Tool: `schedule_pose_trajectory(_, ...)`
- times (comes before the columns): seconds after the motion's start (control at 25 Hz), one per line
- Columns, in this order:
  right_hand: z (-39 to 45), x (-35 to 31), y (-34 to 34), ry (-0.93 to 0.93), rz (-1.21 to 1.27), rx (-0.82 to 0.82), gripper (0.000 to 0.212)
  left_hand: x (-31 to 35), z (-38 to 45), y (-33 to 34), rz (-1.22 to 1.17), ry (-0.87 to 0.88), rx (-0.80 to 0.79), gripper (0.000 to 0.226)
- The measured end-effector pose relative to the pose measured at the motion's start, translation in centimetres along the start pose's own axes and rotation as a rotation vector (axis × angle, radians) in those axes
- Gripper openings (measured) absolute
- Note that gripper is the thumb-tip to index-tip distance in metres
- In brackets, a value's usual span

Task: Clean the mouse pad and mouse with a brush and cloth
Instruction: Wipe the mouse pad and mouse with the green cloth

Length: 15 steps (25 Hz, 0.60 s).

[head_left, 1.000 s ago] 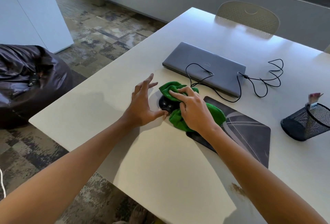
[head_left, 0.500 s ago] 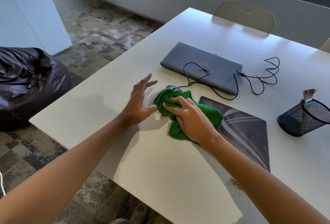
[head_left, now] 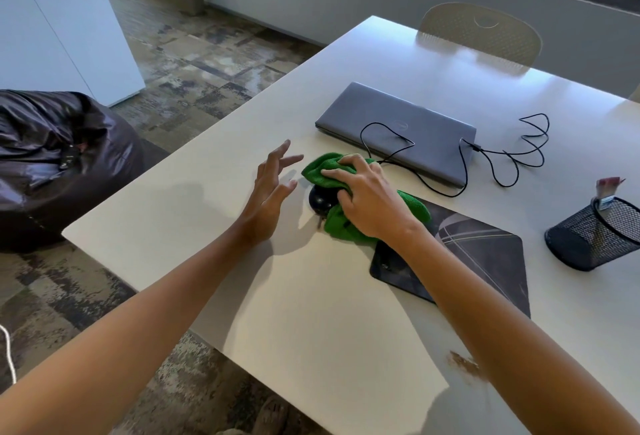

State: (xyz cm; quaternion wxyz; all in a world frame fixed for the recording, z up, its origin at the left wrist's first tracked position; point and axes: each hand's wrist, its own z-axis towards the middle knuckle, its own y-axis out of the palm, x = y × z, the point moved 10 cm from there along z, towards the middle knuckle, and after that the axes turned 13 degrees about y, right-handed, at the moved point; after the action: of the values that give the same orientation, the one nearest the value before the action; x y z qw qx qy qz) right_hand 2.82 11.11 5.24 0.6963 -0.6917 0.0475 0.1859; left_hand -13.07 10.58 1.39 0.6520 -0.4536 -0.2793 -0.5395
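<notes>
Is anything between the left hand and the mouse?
Nothing visible. The left hand hovers open just left of the black mouse, whose left side is bare. The green cloth, held by the right hand, covers only its top and right.

The green cloth looks like soft, fuzzy microfibre. The mouse is glossy black plastic. The mouse pad has a matt, printed surface. The closed laptop has a smooth, satin grey lid. The pen holder is black wire mesh. The desk is smooth, white and faintly reflective.
</notes>
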Motion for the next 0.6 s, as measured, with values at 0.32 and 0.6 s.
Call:
schedule_pose_trajectory(0.32,0.8,-0.8,1.2,-0.047,-0.198,-0.124,0.075,-0.2,0.2,0.2,0.028,0.006,-0.021,0.078)
schedule_pose_trajectory(0.6,-0.7,-3.2,1.0,-0.243,-0.234,-0.026,0.047,-0.2,0.3,0.0,0.046,-0.002,-0.017,0.077)
